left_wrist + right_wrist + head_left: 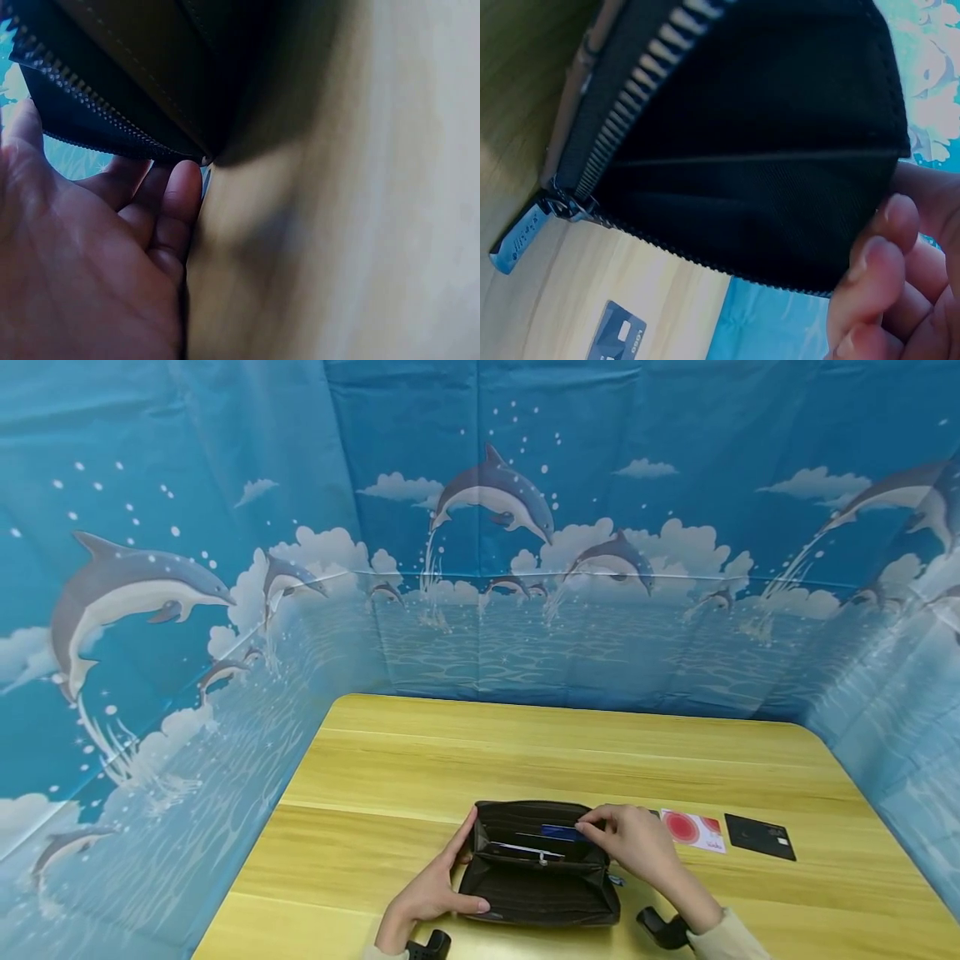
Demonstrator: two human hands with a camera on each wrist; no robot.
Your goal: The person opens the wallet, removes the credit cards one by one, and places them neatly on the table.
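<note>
— On the near part of the table [375, 760], what have you got, and how are your hands set?

— Wallet [540, 893], dark, spread open. My left hand [427, 887] grips its left end: thumb over the front lip, fingers spread along the side. My right hand [641, 843] is nearly closed, thumb and forefinger apparently pinching the right end of the blue card [558, 832], inside the rear section. Those tips are hidden in the wrist view.

— Expected feel of the wallet?

— Light, soft, floppy-walled. Best held by the rim at one end, so the mouth does not sag shut.

— And the card?

— Thin, stiff, slick, almost weightless. Take the exposed end, faces flat between fingertips; avoid bending.

— Hazards?

— Zip [630, 105] teeth could catch a corner. Red card [693, 831] and black card [759, 837] lie flat on the table to the right; likely slippery, so I'd lift those by an edge.
</note>
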